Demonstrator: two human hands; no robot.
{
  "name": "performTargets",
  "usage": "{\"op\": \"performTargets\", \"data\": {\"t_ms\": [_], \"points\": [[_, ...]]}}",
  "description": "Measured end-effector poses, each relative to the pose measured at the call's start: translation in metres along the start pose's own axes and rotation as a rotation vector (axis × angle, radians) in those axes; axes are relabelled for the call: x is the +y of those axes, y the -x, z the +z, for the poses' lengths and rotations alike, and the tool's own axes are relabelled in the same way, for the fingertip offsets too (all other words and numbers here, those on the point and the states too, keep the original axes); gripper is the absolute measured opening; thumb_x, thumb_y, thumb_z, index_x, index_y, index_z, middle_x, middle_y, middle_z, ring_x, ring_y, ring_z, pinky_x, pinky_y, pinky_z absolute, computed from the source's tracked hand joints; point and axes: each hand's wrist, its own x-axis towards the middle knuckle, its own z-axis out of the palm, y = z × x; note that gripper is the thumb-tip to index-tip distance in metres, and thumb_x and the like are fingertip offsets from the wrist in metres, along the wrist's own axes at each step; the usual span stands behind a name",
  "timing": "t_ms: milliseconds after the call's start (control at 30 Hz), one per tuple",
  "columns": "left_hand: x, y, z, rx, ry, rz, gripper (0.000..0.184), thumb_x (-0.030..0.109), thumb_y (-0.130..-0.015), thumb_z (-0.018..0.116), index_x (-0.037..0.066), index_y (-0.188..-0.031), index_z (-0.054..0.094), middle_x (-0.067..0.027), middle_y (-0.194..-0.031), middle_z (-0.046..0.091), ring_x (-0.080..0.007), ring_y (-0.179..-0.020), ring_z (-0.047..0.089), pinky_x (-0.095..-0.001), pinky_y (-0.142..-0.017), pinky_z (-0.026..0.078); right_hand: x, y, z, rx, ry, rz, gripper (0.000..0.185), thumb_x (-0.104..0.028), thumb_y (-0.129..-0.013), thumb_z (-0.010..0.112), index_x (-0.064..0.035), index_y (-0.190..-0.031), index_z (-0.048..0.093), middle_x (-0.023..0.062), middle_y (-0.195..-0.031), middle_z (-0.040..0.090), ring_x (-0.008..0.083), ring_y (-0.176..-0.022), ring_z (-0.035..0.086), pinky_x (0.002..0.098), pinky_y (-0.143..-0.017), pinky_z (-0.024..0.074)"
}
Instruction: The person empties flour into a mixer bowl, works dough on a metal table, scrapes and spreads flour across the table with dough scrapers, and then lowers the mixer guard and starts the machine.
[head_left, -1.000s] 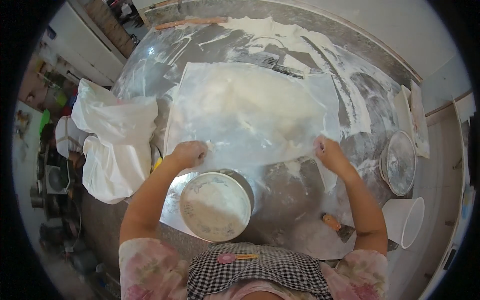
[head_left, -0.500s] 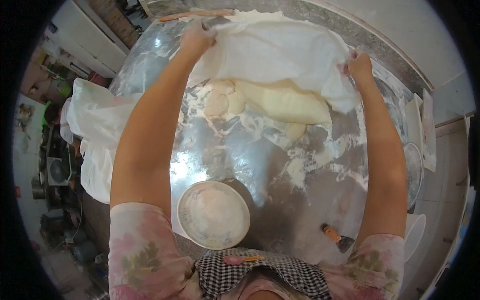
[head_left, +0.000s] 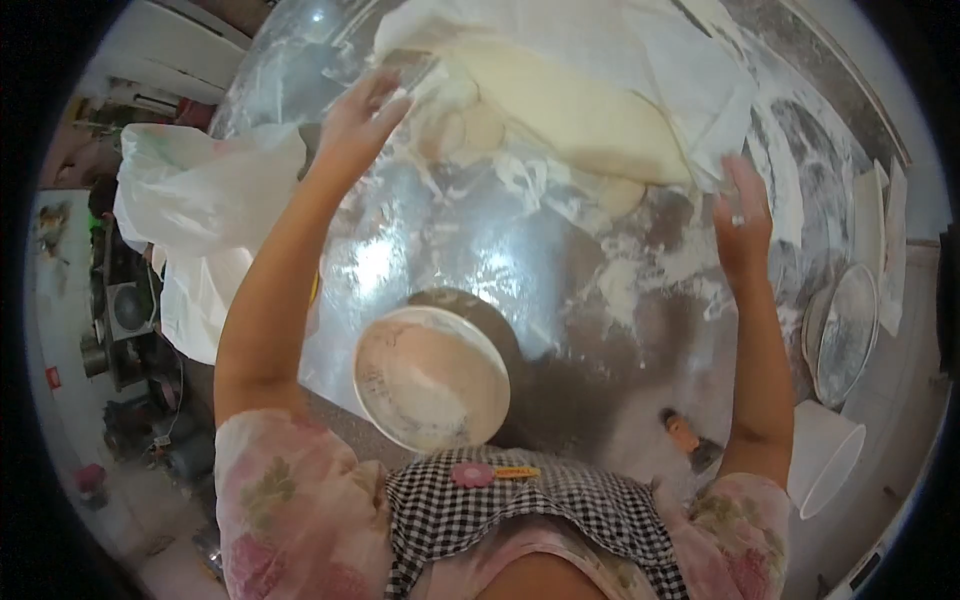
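Observation:
A white cloth (head_left: 560,30) lies at the far side of the floury metal table and overlaps the back of a long, pale slab of dough (head_left: 570,110). Small flat pieces of dough (head_left: 484,128) rest at the slab's left end, and another piece (head_left: 622,196) shows at its front right edge. My left hand (head_left: 362,118) hovers left of the dough, fingers spread, holding nothing. Beside the cloth's right corner is my right hand (head_left: 744,205), fingers stretched out; whether the fingertips touch the cloth is blurred.
A bowl of flour (head_left: 435,385) stands near my body. An orange-handled tool (head_left: 682,432) lies at the front right. White plastic bags (head_left: 200,200) hang over the left edge. Right of the table are a round metal-rimmed vessel (head_left: 845,330) and a white bucket (head_left: 828,462).
Both hands have let go of the cloth's corners and drawn back toward me. The cloth has come down behind and over the slab's back edge. The view has tilted, and the rolling pin is out of sight.

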Motion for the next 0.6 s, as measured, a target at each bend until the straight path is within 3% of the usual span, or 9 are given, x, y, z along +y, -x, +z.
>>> {"op": "performTargets", "data": {"t_ms": [67, 133, 200, 267, 333, 467, 533, 567, 600], "points": [[-0.008, 0.064, -0.02, -0.165, 0.063, -0.224, 0.051, 0.031, -0.079, 0.06, -0.002, -0.116, 0.049, -0.0146, -0.107, 0.057, -0.0209, -0.099, 0.054, -0.0314, -0.084, 0.042, 0.008, 0.062, -0.019, -0.058, -0.041, 0.074, 0.04, 0.002, -0.076, 0.051, -0.0027, -0.116, 0.05, 0.0133, -0.116, 0.052, 0.0266, -0.107, 0.05, 0.0329, -0.091, 0.0384], [0.006, 0.127, -0.034, -0.228, 0.143, -0.483, 0.05, 0.03, -0.081, 0.059, -0.002, -0.118, 0.049, -0.0123, -0.106, 0.057, -0.0185, -0.098, 0.053, -0.0291, -0.082, 0.042, 0.006, 0.129, -0.038, -0.11, -0.143, 0.368, 0.039, -0.001, -0.076, 0.053, -0.0027, -0.116, 0.05, 0.0142, -0.112, 0.053, 0.0287, -0.101, 0.051, 0.0329, -0.087, 0.0401], [-0.005, 0.183, -0.049, -0.395, 0.278, -0.666, 0.05, 0.03, -0.081, 0.058, -0.001, -0.12, 0.048, -0.0099, -0.106, 0.056, -0.0178, -0.097, 0.051, -0.0272, -0.079, 0.042, -0.012, 0.184, -0.063, -0.284, -0.055, 0.284, 0.04, -0.003, -0.074, 0.055, -0.0026, -0.113, 0.051, 0.0157, -0.109, 0.053, 0.0293, -0.099, 0.051, 0.035, -0.086, 0.0403], [0.021, 0.218, -0.057, -0.501, 0.231, -0.761, 0.049, 0.027, -0.082, 0.056, -0.001, -0.121, 0.047, -0.0093, -0.106, 0.056, -0.0167, -0.095, 0.051, -0.0257, -0.076, 0.041, -0.049, 0.223, -0.084, -0.41, -0.125, 0.392, 0.043, -0.005, -0.071, 0.06, -0.0034, -0.113, 0.051, 0.0168, -0.111, 0.051, 0.0304, -0.102, 0.048, 0.0385, -0.088, 0.0381], [0.018, 0.247, -0.05, -0.534, 0.408, -0.857, 0.044, 0.022, -0.082, 0.055, -0.002, -0.119, 0.048, -0.0093, -0.107, 0.056, -0.016, -0.094, 0.052, -0.028, -0.077, 0.043, -0.072, 0.247, -0.095, -0.519, 0.032, 0.401, 0.046, -0.013, -0.072, 0.062, -0.0027, -0.115, 0.05, 0.0194, -0.114, 0.05, 0.0336, -0.107, 0.046, 0.0436, -0.092, 0.0342], [0.014, 0.269, -0.028, -0.59, 0.493, -0.867, 0.038, 0.015, -0.082, 0.054, -0.004, -0.115, 0.051, -0.0084, -0.104, 0.059, -0.0153, -0.09, 0.054, -0.0291, -0.078, 0.045, -0.053, 0.295, -0.081, -0.532, 0.175, 0.309, 0.048, -0.011, -0.07, 0.065, -0.0063, -0.115, 0.05, 0.018, -0.109, 0.049, 0.0318, -0.102, 0.045, 0.0438, -0.085, 0.0358], [0.019, 0.276, -0.02, -0.5, 0.517, -0.856, 0.035, 0.013, -0.082, 0.054, -0.004, -0.113, 0.053, -0.0083, -0.101, 0.06, -0.0151, -0.088, 0.055, -0.0292, -0.078, 0.046, -0.039, 0.292, -0.054, -0.614, 0.253, 0.322, 0.043, -0.008, -0.07, 0.063, -0.0053, -0.111, 0.051, 0.0163, -0.101, 0.053, 0.0319, -0.094, 0.049, 0.0449, -0.081, 0.0369], [0.064, 0.265, -0.015, -0.525, 0.286, -0.825, 0.032, 0.013, -0.083, 0.054, -0.004, -0.109, 0.055, -0.008, -0.098, 0.062, -0.0149, -0.086, 0.057, -0.0289, -0.077, 0.046, -0.036, 0.287, -0.056, -0.511, 0.268, 0.167, 0.04, -0.007, -0.07, 0.062, -0.0044, -0.108, 0.052, 0.0154, -0.097, 0.055, 0.0328, -0.09, 0.05, 0.0442, -0.081, 0.0375], [0.051, 0.266, -0.003, -0.66, 0.307, -0.786, 0.029, 0.015, -0.084, 0.053, -0.003, -0.106, 0.057, -0.0078, -0.096, 0.062, -0.0149, -0.086, 0.057, -0.0298, -0.077, 0.046, -0.03, 0.287, -0.067, -0.4, 0.278, 0.018, 0.038, -0.005, -0.069, 0.061, -0.0035, -0.106, 0.053, 0.0145, -0.094, 0.056, 0.0337, -0.087, 0.051, 0.0434, -0.08, 0.0381]]}}
